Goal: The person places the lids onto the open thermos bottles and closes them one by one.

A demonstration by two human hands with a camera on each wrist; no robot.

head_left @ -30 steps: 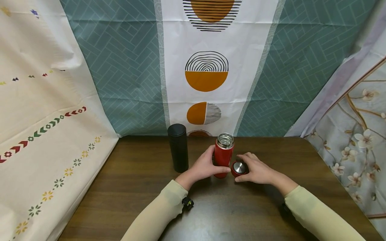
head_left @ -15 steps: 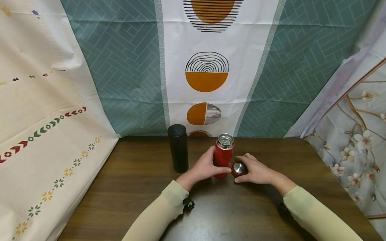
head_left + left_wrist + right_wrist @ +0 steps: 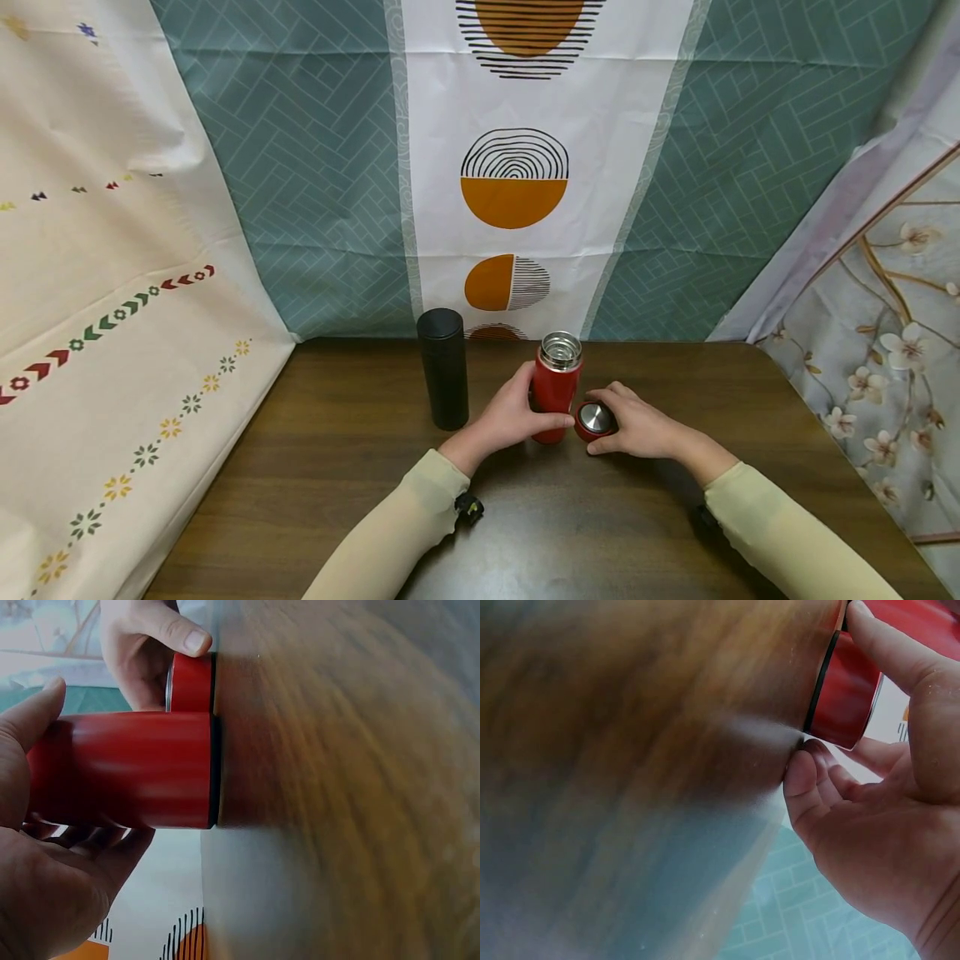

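Observation:
A red thermos bottle (image 3: 556, 385) stands upright on the wooden table, its steel mouth uncovered. My left hand (image 3: 504, 417) holds it, fingers behind the body and thumb across the front. Close on its right sits the red lid (image 3: 596, 418), steel disc facing up and dark rim down on the tabletop. My right hand (image 3: 643, 423) has thumb and fingers curled round this lid. In the left wrist view the right thumb lies at the lid's red side (image 3: 192, 682); in the right wrist view the fingers (image 3: 802, 776) bend right beside its lower edge.
To the left of the bottle stands a tall black tumbler (image 3: 446, 375) with its top on. The brown wooden table (image 3: 315, 467) ends at a patterned curtain (image 3: 330, 208) behind. Cream cloth (image 3: 112, 375) hangs on the left, floral cloth (image 3: 892, 375) on the right.
Hardly anything moves. The right thumb shifts very slightly beside the lid, while the bottle, the lid and the left hand keep their places.

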